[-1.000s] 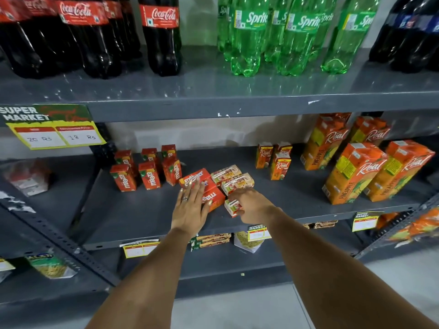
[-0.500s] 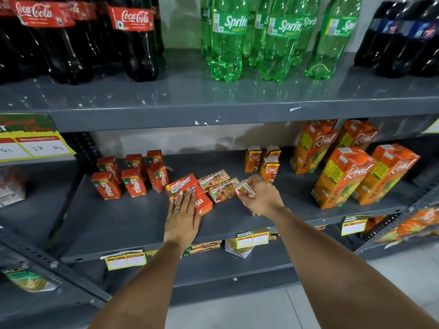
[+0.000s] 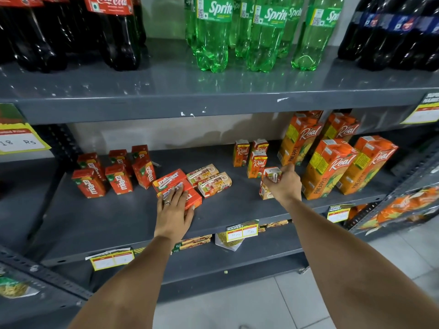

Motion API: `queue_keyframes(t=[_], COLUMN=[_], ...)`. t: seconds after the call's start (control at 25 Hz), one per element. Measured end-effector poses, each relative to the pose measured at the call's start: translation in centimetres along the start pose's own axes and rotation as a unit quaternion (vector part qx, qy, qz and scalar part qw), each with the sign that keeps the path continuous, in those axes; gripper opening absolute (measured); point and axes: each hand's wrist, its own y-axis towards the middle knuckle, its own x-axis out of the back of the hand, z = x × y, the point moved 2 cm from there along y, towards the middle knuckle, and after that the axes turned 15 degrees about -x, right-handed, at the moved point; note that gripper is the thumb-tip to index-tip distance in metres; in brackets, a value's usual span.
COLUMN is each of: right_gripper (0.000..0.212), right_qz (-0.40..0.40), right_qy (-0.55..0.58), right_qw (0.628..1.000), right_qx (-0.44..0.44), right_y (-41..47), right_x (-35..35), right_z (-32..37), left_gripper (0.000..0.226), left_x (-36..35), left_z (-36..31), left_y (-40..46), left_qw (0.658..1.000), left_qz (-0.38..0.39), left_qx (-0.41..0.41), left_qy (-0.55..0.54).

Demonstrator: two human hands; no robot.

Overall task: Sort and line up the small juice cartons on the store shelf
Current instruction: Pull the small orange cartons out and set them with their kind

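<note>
On the grey middle shelf [image 3: 118,217] several small red Maaza cartons [image 3: 117,179] stand upright at the left. Two more red Maaza cartons [image 3: 169,180] lie flat in the middle; my left hand [image 3: 174,207] rests flat on the nearer one. Two small Real cartons [image 3: 209,179] lie on their sides just right of them. Three small Real cartons [image 3: 255,159] stand upright further right. My right hand [image 3: 285,185] grips a small Real carton [image 3: 269,184], holding it upright at the shelf surface just in front of the standing three.
Tall orange Real pineapple cartons [image 3: 330,166] stand right of my right hand. Coca-Cola [image 3: 114,32], Sprite [image 3: 213,34] and dark cola bottles fill the shelf above. Price tags [image 3: 242,231] hang on the shelf edge. Packets lie on the lower shelf.
My right hand lifted a small Real carton from the flat pile and carried it right, toward the standing Real cartons. My left hand stayed on the flat Maaza carton.
</note>
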Motion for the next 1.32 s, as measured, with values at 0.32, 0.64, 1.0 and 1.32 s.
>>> queue_keyframes(t=[0.32,0.64,1.0,1.32], right_gripper=[0.069,0.060,0.037,0.077], right_qz=[0.049,0.184,0.135,0.207], right_qy=[-0.058,-0.190,-0.218,-0.407], right_qw=[0.997,0.954,0.959,0.872], right_qx=[0.013,0.144,0.122,0.175], right_y=[-0.3,1.0,1.7,2.9], right_x=[1.2,3.1,3.3,3.9], right_z=[-1.6,0.4,0.9,1.7], left_gripper=[0.063,0.058,0.056,0.053], left_x=[0.0,-0.1,-0.5,-0.3], left_z=[0.0,0.0,0.1,0.0], left_y=[-0.3,-0.3,-0.3,-0.2], left_qw=[0.999,0.999,0.999,0.999], left_qz=[-0.034,-0.040,-0.034,-0.034], left_qx=[-0.007,-0.003,0.001,0.004], left_qy=[0.014,0.001,-0.005,-0.010])
